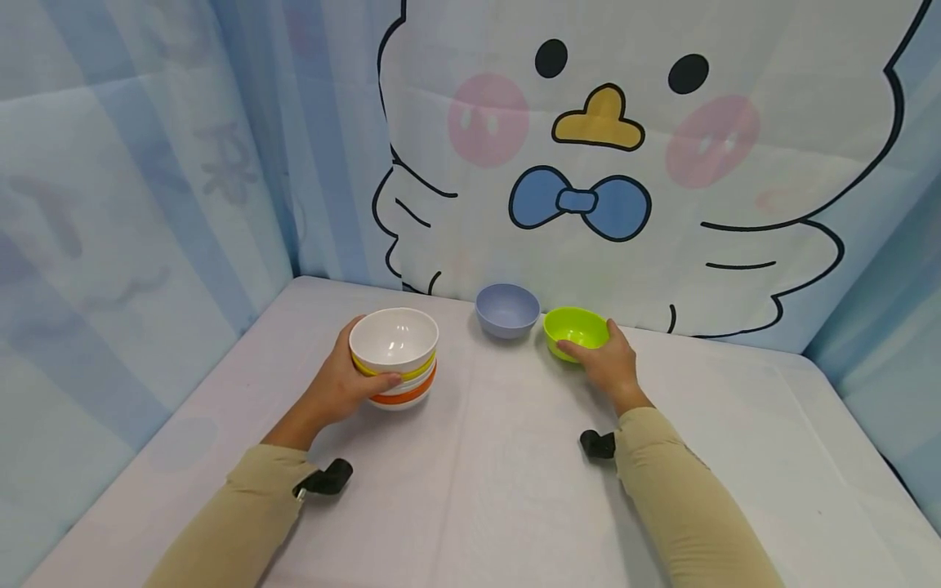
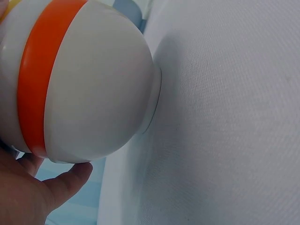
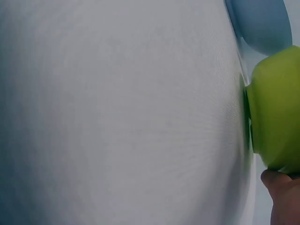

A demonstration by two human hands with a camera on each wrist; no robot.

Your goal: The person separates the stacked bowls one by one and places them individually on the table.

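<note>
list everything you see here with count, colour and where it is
Table: 1, white-covered, centre
Backdrop: 1, blue and white with a cartoon bird, behind the table
Side curtains: 2, blue and white, left and right
Blue bowl: 1, pale blue, far side of the table
Green bowl: 1, lime green, right of the blue bowl
Bowl stack: 1 (number of bowls unclear), white with yellow and orange bands, left of the blue bowl
Wrist pieces: 2, black, one by each wrist
Sleeves: 2, tan, foreground
Left grip: 1, bare, holding the bowl stack
Right grip: 1, bare, holding the green bowl
</note>
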